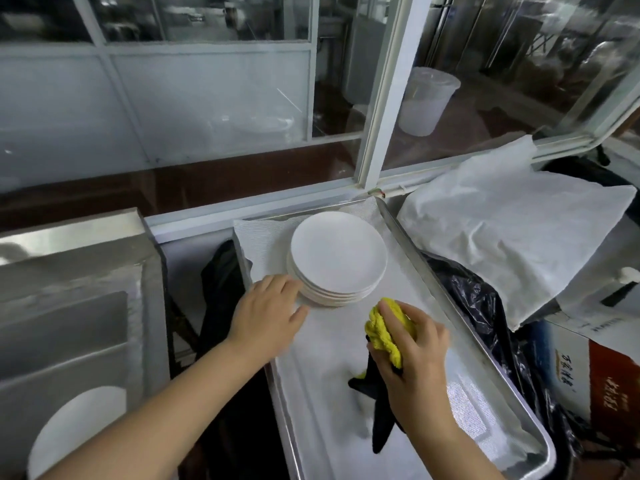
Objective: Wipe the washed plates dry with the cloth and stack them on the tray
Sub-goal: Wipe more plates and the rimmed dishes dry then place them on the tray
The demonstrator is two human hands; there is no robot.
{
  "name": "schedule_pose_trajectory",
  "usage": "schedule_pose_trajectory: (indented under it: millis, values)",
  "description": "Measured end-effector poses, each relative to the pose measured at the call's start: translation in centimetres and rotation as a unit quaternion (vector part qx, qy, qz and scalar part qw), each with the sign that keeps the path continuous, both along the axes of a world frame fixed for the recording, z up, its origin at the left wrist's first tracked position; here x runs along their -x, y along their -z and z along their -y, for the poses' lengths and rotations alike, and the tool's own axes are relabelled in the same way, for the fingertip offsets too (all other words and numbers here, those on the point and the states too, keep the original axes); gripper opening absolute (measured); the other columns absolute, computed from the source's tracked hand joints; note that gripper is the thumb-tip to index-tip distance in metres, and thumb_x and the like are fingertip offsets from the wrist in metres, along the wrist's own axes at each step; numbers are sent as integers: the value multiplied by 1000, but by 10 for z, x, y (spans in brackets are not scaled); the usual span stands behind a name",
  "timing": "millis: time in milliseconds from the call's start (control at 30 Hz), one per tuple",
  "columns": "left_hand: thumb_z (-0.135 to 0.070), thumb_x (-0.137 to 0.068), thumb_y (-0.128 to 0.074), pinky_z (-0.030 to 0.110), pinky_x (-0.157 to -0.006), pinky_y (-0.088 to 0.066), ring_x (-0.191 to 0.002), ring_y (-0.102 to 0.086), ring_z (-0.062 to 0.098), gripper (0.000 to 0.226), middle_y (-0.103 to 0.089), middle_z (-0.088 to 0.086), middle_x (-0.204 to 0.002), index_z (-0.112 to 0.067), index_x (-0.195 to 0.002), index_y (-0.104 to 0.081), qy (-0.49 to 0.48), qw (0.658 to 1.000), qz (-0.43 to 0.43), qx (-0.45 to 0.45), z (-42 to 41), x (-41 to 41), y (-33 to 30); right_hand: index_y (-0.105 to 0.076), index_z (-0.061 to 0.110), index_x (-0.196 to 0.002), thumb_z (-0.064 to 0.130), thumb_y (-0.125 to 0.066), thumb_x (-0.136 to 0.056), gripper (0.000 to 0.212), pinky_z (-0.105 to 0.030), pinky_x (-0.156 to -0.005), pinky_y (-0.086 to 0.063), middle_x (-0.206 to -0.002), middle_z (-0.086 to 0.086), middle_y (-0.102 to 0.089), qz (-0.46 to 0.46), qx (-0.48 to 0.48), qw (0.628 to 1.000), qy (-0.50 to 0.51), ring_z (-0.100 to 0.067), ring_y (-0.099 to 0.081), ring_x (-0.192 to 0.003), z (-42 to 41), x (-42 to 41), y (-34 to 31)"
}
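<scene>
**Plates stacked, next one waits at left**

Glass partitions stand behind the metal tray. Left hand, fingers relaxed, touches the plate stack. Right hand grips the yellow cloth. Another plate lies far left, nearer the left hand.

A stack of white round plates sits at the far end of a metal tray lined with white mesh. A bunched yellow-and-black cloth is held above the tray's middle. Another white plate lies lower left.
</scene>
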State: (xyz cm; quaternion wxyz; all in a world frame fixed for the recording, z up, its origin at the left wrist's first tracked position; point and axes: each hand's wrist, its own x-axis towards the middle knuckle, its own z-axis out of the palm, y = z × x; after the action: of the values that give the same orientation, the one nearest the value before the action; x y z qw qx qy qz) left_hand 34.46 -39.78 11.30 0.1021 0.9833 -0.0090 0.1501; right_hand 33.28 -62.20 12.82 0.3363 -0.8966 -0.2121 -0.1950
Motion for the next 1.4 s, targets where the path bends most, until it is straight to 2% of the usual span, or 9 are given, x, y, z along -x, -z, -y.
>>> schedule_pose_trajectory:
  millis: [167, 300, 467, 567, 733, 833, 1067, 1267, 1400]
  values:
    - [-20, -80, -73, 35, -71, -51, -93, -63, 26, 24, -67, 2, -103, -12, -103, -69, -139, 985, -40, 98, -93, 103, 4, -59, 17, -129, 6, -78, -74, 59, -25, -93, -27, -127, -11, -51, 21, -2, 997, -70, -15, -29, -107, -79, 23, -28]
    - [-26, -91, -58, 38, -75, -49, -104, -59, 28, 26, -62, 3, -117, -17, -114, -63, -271, 940, -139, 154, -169, 190, 28, -52, 21, -131, 16, -68, -78, 55, -8, -100, -17, -129, -6, -45, 42, -21, 989, -138, -14, -29, -110, -160, 61, -39]
    - [-23, -91, -57, 34, -82, -45, -107, -60, 27, 29, -62, 5, -122, -16, -119, -62, -355, 888, -212, 199, -245, 288, 78, -54, 16, -133, 14, -68, -79, 56, -18, -98, -27, -130, -9, -48, -7, -12, 979, -202, -21, -36, -110, -265, 121, -23]
    - [-22, -91, -55, 31, -78, -44, -104, -59, 25, 27, -63, 4, -119, -15, -117, -61, -364, 864, -264, 228, -286, 328, 114, -52, 20, -134, 14, -69, -79, 58, -11, -98, -24, -129, -6, -46, -54, -1, 972, -228, -17, -32, -109, -323, 158, 0]
    - [-23, -90, -49, 30, -72, -47, -101, -58, 20, 21, -63, -1, -108, -18, -103, -65, -347, 863, -305, 203, -344, 332, 170, -49, 26, -134, 17, -68, -81, 57, -8, -96, -28, -128, 6, -41, -118, 10, 967, -225, -11, -31, -111, -377, 197, 53]
    - [-25, -92, -48, 31, -85, -48, -108, -57, 23, 25, -62, 4, -116, -13, -111, -61, -318, 862, -362, 159, -373, 318, 210, -52, 26, -134, 16, -69, -81, 57, -17, -94, -31, -129, -2, -46, -155, 25, 967, -200, -17, -34, -113, -398, 212, 94]
    - [-52, -91, -47, 30, -90, -32, -110, -46, 19, 33, -64, -5, -102, -24, -102, -60, -285, 860, -420, -59, -406, 289, 275, -51, 25, -133, 7, -79, -75, 67, -25, -88, -35, -127, -9, -50, -185, 78, 967, -159, -20, -37, -111, -421, 229, 165]
    - [-60, -88, -46, 30, -91, -30, -110, -46, 18, 43, -66, -3, -97, -21, -98, -59, -322, 839, -438, -18, -422, 270, 304, -56, 18, -132, 5, -80, -73, 65, -26, -88, -39, -126, -11, -51, -212, 98, 962, -141, -19, -34, -112, -425, 223, 190]
    - [-59, -84, -55, 31, -92, -29, -112, -48, 21, 42, -66, 2, -104, -21, -101, -61, -330, 837, -435, 31, -434, 267, 313, -56, 17, -131, 3, -81, -71, 67, -19, -91, -33, -125, -12, -52, -214, 100, 962, -138, -18, -34, -112, -425, 220, 195]
